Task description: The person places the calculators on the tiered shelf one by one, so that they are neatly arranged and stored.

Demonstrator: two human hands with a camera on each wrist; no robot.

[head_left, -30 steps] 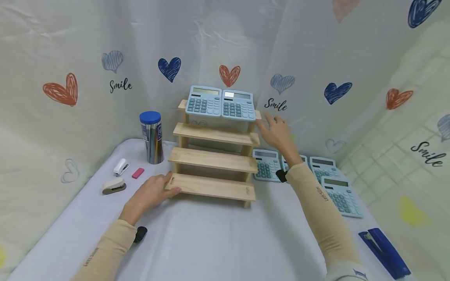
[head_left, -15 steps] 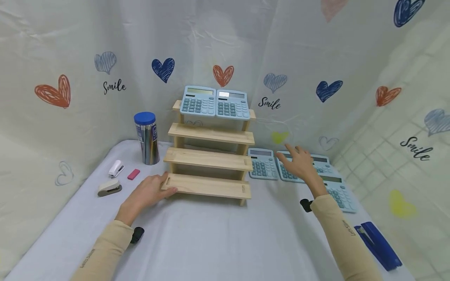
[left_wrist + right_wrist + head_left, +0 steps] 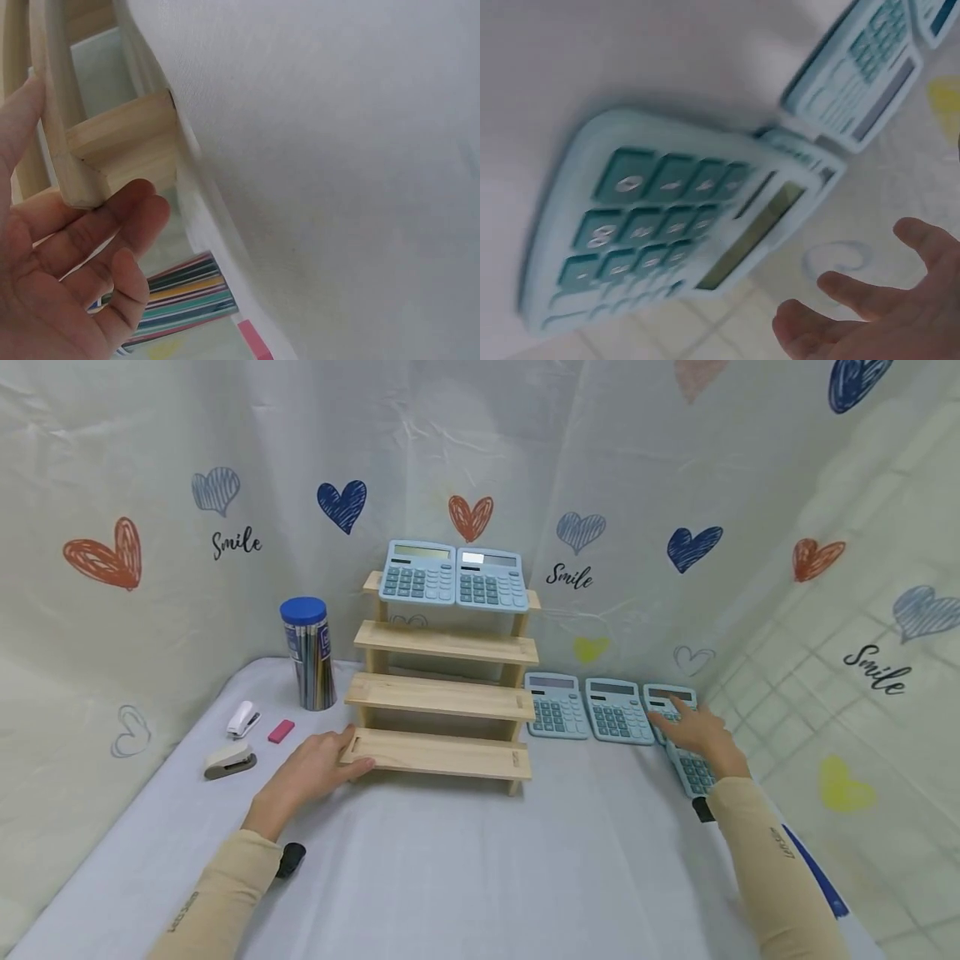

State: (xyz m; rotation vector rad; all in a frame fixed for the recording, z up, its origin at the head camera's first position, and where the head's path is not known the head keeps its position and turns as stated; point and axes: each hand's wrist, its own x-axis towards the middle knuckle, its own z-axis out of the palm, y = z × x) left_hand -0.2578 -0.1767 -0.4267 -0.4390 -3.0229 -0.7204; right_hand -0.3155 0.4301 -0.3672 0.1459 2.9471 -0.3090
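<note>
A four-tier light wooden stand, here called a step shelf point(image 3: 438, 696), stands on the white-covered table. My left hand point(image 3: 311, 772) grips the left end of its lowest board; the left wrist view shows the thumb on one side of the wood point(image 3: 90, 180) and fingers on the other. Two light blue calculators lean side by side on the top tier, one left point(image 3: 417, 575) and one right point(image 3: 491, 583). My right hand point(image 3: 701, 739) hovers, fingers spread, over the calculators at the table's right. Close below it lies the nearest calculator point(image 3: 652, 217), its upper part hidden by the hand in the head view.
Right of the shelf lie two more calculators point(image 3: 555, 706) point(image 3: 618, 712), and a third point(image 3: 667, 693) behind the hand. On the left are a pencil tube point(image 3: 309, 652), two small staplers point(image 3: 242, 720) point(image 3: 229, 762) and a pink eraser point(image 3: 281, 732). A blue stapler point(image 3: 817, 872) is mostly behind the right sleeve.
My right hand has moved from beside the top tier, down and right, to the calculators at the right. The left hand stays on the lowest board; the head view has shifted slightly.
</note>
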